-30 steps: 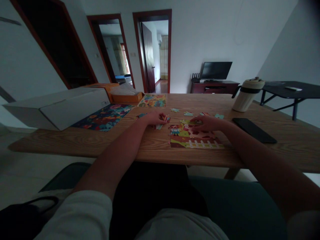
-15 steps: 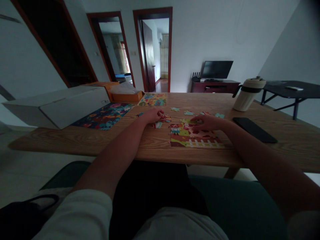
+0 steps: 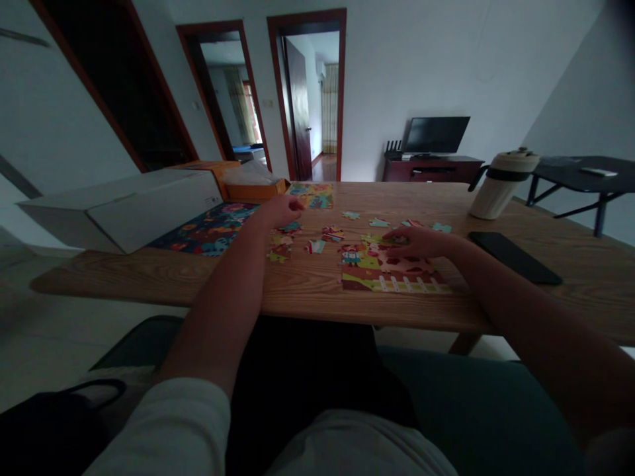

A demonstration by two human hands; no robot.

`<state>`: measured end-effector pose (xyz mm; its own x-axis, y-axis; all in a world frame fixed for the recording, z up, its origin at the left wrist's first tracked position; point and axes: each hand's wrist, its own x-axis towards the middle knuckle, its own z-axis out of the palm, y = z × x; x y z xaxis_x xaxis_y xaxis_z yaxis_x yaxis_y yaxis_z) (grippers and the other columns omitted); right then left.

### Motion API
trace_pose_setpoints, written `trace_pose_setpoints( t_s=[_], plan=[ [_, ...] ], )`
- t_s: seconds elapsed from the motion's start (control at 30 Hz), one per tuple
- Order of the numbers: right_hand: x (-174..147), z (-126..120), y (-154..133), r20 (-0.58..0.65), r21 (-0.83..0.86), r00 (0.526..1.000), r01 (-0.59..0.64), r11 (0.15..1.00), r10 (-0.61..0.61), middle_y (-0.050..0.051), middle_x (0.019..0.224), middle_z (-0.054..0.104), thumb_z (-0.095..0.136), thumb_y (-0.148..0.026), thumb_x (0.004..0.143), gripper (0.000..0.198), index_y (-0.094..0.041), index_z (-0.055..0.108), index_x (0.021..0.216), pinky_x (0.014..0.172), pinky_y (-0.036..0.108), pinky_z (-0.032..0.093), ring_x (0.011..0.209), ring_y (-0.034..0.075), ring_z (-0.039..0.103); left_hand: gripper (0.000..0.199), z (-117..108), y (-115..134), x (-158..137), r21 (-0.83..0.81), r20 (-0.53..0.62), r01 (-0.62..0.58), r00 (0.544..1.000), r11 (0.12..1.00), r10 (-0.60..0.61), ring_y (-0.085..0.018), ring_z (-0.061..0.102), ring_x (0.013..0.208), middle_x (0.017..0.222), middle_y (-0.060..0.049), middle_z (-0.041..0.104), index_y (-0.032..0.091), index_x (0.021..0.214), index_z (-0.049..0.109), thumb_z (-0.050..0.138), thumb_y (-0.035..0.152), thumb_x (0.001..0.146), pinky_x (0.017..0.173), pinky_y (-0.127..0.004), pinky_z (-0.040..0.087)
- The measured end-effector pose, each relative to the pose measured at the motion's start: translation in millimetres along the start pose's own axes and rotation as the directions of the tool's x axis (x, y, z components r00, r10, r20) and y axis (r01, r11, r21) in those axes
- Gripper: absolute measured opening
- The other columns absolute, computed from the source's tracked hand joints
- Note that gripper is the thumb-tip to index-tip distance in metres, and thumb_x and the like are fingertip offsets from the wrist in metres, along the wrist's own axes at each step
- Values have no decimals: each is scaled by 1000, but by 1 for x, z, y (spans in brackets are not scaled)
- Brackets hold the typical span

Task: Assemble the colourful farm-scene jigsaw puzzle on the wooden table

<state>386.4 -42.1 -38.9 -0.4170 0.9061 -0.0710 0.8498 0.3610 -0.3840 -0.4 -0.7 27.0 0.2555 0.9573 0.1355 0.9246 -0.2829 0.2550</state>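
Hands (image 3: 284,210) (image 3: 417,242), two, one cow puzzle (image 3: 391,270), one bottle (image 3: 497,188)

Between the two forearms (image 3: 221,311), bare wood ran along the near edge of the table (image 3: 307,291), giving a low path in front of the farm puzzle (image 3: 391,283). Left of that puzzle, loose pieces (image 3: 332,233) lay flat, with narrow gaps of wood among them. The right hand (image 3: 414,242) blocked the puzzle's upper part. Beyond the far pieces (image 3: 379,223), a wide stretch reached the far edge, bounded on the right by the standing bottle (image 3: 497,188). Past the left hand (image 3: 285,210), the white box (image 3: 153,205) and orange box (image 3: 258,191) stood as walls, while a dark slab (image 3: 513,256) lay flat beside the right forearm
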Motion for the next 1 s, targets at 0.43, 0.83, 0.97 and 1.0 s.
trace_pose_setpoints(
  t_s=[0.43, 0.83, 0.97, 1.0],
  plan=[
    [9, 0, 32, -309, 54, 951, -9, 999, 25, 11, 122, 74, 67, -50, 90, 45, -24, 74, 126, 95, 42, 57, 104, 29, 72, 54, 3, -48, 6, 70, 93, 212, 971, 975, -218, -23, 69, 110, 134, -9, 70, 23, 133, 68, 70, 41, 82, 87, -24, 50],
    [9, -8, 58, -404, 62, 904, -123, 991, 137, 12, 109, 77, 60, -41, 93, 33, -21, 77, 114, 94, 42, 56, 99, 29, 72, 38, 24, -54, 18, -40, 91, 92, 992, 995, -88, -22, 71, 93, 103, -6, 79, 22, 112, 77, 60, 50, 93, 79, -28, 50],
    [8, -10, 59, -371, 95, 913, -145, 985, 170, 16, 109, 76, 62, -37, 94, 33, -15, 76, 115, 92, 41, 57, 99, 29, 72, 41, 21, -49, 19, -65, -74, 105, 991, 992, -109, -21, 69, 87, 95, -7, 77, 18, 108, 77, 48, 46, 101, 75, -27, 49],
    [8, -10, 59, -361, 106, 915, -153, 983, 181, 16, 109, 76, 62, -36, 94, 33, -14, 76, 115, 91, 40, 57, 98, 29, 73, 41, 21, -48, 20, -101, -88, 95, 991, 990, -104, -21, 69, 86, 95, -7, 76, 17, 108, 77, 49, 46, 101, 75, -27, 49]
  ],
)
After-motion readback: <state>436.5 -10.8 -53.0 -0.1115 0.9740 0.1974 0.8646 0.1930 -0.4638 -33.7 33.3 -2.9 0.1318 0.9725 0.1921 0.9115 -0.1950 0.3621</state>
